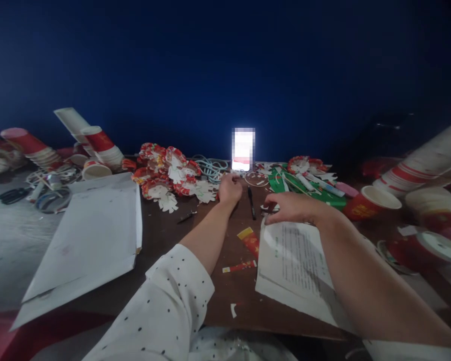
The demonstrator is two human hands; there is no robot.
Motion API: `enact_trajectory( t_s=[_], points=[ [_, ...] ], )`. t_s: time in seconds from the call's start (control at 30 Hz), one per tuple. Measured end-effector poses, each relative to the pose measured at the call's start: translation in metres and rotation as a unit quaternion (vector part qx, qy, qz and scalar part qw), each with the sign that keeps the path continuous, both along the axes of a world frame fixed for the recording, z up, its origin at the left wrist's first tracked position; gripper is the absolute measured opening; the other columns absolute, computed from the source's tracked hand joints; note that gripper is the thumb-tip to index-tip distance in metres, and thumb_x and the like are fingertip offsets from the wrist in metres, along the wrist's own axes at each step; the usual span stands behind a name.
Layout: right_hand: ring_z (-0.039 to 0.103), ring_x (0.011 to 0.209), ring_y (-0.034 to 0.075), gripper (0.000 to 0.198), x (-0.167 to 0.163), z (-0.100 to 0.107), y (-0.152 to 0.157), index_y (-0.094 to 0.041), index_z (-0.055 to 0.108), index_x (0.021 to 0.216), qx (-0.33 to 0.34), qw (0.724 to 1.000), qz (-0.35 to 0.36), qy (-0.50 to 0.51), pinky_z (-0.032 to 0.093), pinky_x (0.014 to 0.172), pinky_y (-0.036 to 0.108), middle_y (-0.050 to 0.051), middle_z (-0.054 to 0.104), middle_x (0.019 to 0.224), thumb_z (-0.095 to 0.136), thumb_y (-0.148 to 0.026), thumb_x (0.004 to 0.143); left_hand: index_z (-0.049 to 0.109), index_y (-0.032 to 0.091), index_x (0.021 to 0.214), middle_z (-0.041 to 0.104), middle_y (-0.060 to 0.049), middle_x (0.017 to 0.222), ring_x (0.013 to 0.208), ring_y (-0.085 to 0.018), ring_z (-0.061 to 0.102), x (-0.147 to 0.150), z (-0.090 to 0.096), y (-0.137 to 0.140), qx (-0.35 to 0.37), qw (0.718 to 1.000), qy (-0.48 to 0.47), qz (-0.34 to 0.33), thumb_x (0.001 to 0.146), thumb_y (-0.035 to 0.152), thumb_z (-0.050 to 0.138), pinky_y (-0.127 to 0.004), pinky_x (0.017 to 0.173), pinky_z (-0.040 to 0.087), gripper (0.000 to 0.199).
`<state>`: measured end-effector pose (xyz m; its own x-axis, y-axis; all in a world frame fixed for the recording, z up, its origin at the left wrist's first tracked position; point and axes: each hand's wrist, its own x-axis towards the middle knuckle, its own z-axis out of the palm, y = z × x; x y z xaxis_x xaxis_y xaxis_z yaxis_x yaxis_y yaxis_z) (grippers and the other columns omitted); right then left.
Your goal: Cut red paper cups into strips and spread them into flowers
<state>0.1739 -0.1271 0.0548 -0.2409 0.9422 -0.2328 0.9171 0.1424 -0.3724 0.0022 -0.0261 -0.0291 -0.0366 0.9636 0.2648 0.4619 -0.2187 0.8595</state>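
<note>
My left hand [231, 189] reaches to the foot of a bright upright screen [241, 163], its fingers curled together. Whatever they hold, if anything, is hidden. My right hand [288, 207] is over the top left corner of some printed sheets [296, 255], thumb and forefinger apart, the thumb against the paper's edge. Between the hands lies a black pen [251, 203]. Red and yellow paper scraps [249, 241] lie left of the sheets. Decorated red cup pieces with white paper cutouts [169, 175] are heaped left of my left hand.
A large white sheet stack [86, 225] covers the table's left side. Stacked paper cups [103, 145] lean behind it. At right are a green sheet [285, 183] with markers, a red paper cup [372, 203] and a long cup stack [424, 160]. A dark blue wall [165, 75] closes the back.
</note>
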Motion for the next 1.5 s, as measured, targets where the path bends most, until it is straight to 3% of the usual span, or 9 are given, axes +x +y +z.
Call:
enact_trajectory(
  t_s=[0.2, 0.33, 0.43, 0.6, 0.93, 1.5],
  points=[
    [0.063, 0.059, 0.015, 0.022, -0.025, -0.005, 0.019, -0.020, 0.068, 0.086, 0.071, 0.976, -0.056, 0.197, 0.047, 0.057, 0.027, 0.003, 0.070, 0.075, 0.065, -0.039, 0.075, 0.070, 0.014, 0.092, 0.068, -0.009, 0.097, 0.093, -0.018, 0.060, 0.001, -0.002, -0.001, 0.017, 1.000, -0.012, 0.000, 0.074, 0.010, 0.054, -0.028, 0.089, 0.046, 0.025],
    [0.060, 0.050, 0.014, 0.018, -0.044, -0.020, 0.035, -0.020, 0.068, 0.084, 0.188, 0.951, -0.114, 0.219, 0.046, 0.056, 0.026, 0.000, 0.067, 0.063, 0.061, -0.035, 0.078, 0.070, 0.013, 0.088, 0.067, -0.009, 0.094, 0.089, -0.019, 0.060, 0.001, -0.001, -0.002, 0.017, 1.000, -0.022, -0.001, 0.072, 0.016, 0.059, -0.028, 0.086, 0.047, 0.019],
    [0.062, 0.056, 0.016, 0.020, -0.054, -0.039, 0.042, -0.019, 0.069, 0.083, 0.280, 0.924, -0.145, 0.218, 0.047, 0.062, 0.028, 0.001, 0.067, 0.062, 0.056, -0.034, 0.081, 0.069, 0.013, 0.090, 0.067, -0.010, 0.096, 0.091, -0.019, 0.060, 0.000, -0.001, -0.002, 0.016, 1.000, -0.021, 0.003, 0.073, 0.014, 0.058, -0.029, 0.088, 0.046, 0.021],
    [0.065, 0.073, 0.020, 0.023, -0.058, -0.068, 0.042, -0.018, 0.069, 0.086, 0.405, 0.872, -0.152, 0.228, 0.049, 0.071, 0.030, 0.006, 0.072, 0.080, 0.054, -0.035, 0.084, 0.068, 0.014, 0.093, 0.066, -0.010, 0.099, 0.092, -0.018, 0.060, 0.000, -0.003, -0.002, 0.010, 1.000, -0.006, 0.004, 0.072, 0.007, 0.054, -0.029, 0.089, 0.046, 0.026],
    [0.066, 0.087, 0.022, 0.021, -0.060, -0.084, 0.044, -0.021, 0.068, 0.096, 0.398, 0.885, -0.091, 0.225, 0.050, 0.082, 0.034, 0.007, 0.072, 0.097, 0.052, -0.030, 0.086, 0.068, 0.016, 0.093, 0.066, -0.008, 0.102, 0.093, -0.017, 0.061, 0.000, -0.002, 0.000, -0.010, 1.000, -0.006, -0.003, 0.073, 0.009, 0.056, -0.029, 0.090, 0.047, 0.024],
    [0.066, 0.090, 0.021, 0.022, -0.060, -0.084, 0.045, -0.021, 0.065, 0.100, 0.365, 0.891, -0.097, 0.252, 0.049, 0.084, 0.033, 0.007, 0.071, 0.099, 0.048, -0.027, 0.089, 0.068, 0.015, 0.093, 0.066, -0.008, 0.098, 0.091, -0.017, 0.061, 0.003, -0.006, 0.007, 0.008, 1.000, 0.017, 0.001, 0.071, 0.008, 0.053, -0.029, 0.088, 0.047, 0.028]
  ],
)
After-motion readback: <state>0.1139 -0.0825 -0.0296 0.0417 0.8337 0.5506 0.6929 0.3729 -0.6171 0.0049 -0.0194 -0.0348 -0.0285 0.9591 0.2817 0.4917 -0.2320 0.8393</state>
